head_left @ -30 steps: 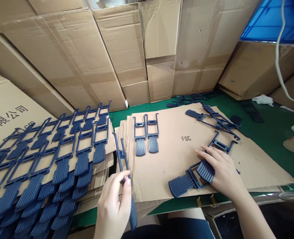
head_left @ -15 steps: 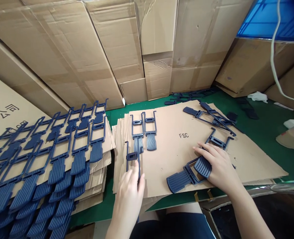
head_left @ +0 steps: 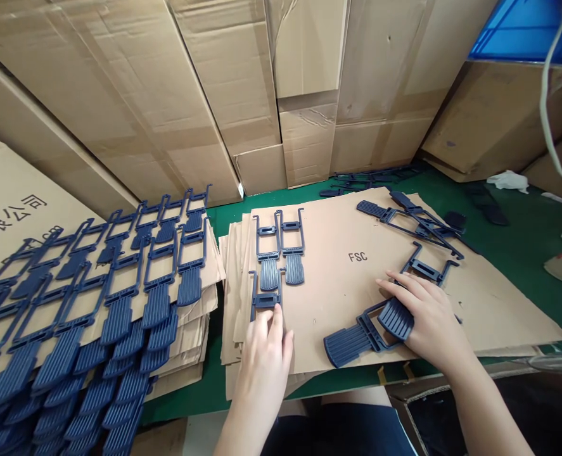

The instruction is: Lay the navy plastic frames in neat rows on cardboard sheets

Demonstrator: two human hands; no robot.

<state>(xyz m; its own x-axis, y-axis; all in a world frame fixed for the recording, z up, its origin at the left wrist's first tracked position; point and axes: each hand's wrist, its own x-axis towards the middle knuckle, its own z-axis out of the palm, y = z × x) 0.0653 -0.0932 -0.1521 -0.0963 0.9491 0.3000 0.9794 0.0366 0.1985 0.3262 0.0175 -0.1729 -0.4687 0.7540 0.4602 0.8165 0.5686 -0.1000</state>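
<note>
My left hand [head_left: 265,358] has its fingers curled on a navy plastic frame with a crossbar [head_left: 267,299], at the near left of the cardboard sheet [head_left: 328,304]. The frame's lower part is hidden under the hand. Just beyond it lie two similar frames with ribbed paddles, a left one [head_left: 268,273] and a right one [head_left: 294,269], side by side. My right hand [head_left: 426,316] is closed over another navy frame [head_left: 427,270], whose ribbed end [head_left: 397,318] shows beside the fingers. Partly beneath it lies one more ribbed-paddle frame [head_left: 350,344].
At left, stacked cardboard layers [head_left: 192,342] carry rows of the same navy frames [head_left: 119,320]. Several loose frames [head_left: 416,218] overlap at the sheet's far right. Large cartons [head_left: 214,95] wall the back of the green table [head_left: 504,253], and a white cable [head_left: 547,107] hangs at right.
The frame under my left hand has turned straighter and now lies flatter, just below the two placed frames. My right hand keeps its place on its frame. The view has shifted slightly.
</note>
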